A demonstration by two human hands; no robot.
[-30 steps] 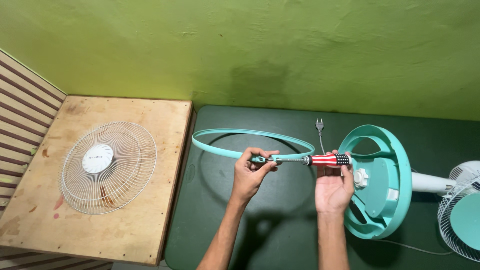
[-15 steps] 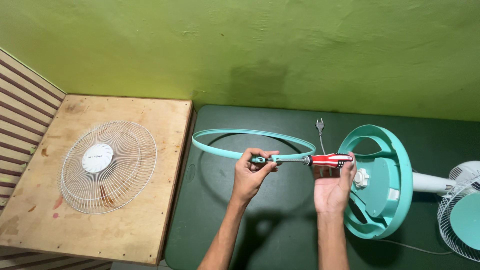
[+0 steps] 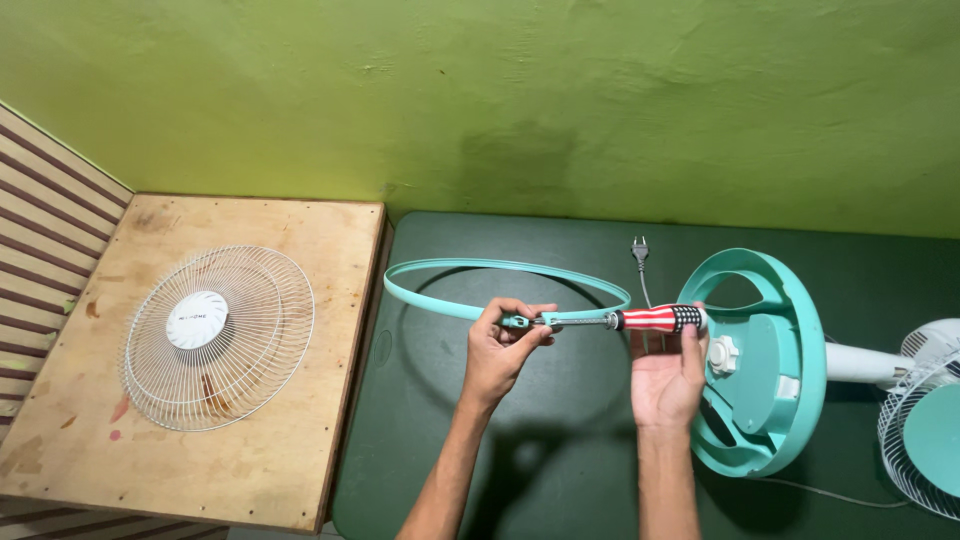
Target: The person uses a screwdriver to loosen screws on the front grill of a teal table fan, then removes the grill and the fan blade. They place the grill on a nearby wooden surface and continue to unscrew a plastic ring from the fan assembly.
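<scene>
Left hand (image 3: pixel 503 343) is pinched tight on the clamp joint of the teal fan guard ring (image 3: pixel 505 284), thumb and fingertips closed around it, the ring itself arcing away beyond the knuckles and hanging above the green table (image 3: pixel 560 450). Right hand (image 3: pixel 668 372) sits palm-up with its fingers curled onto the red, white and black handle of the screwdriver (image 3: pixel 625 320), which lies level between the two hands, its metal shaft running straight across into the left hand's pinch. Just past the right hand's fingertips stands the teal round fan base (image 3: pixel 762 362), tipped on edge, with a white knob at its middle. Beyond that, further right, the white pole and a fan head (image 3: pixel 925 425) at the edge of view. A grey plug (image 3: pixel 640 247) lies beyond the right hand, near the wall. Well off to the left of the left hand, a white wire fan grille (image 3: pixel 220 335) lies flat on a wooden board (image 3: pixel 250 460).
</scene>
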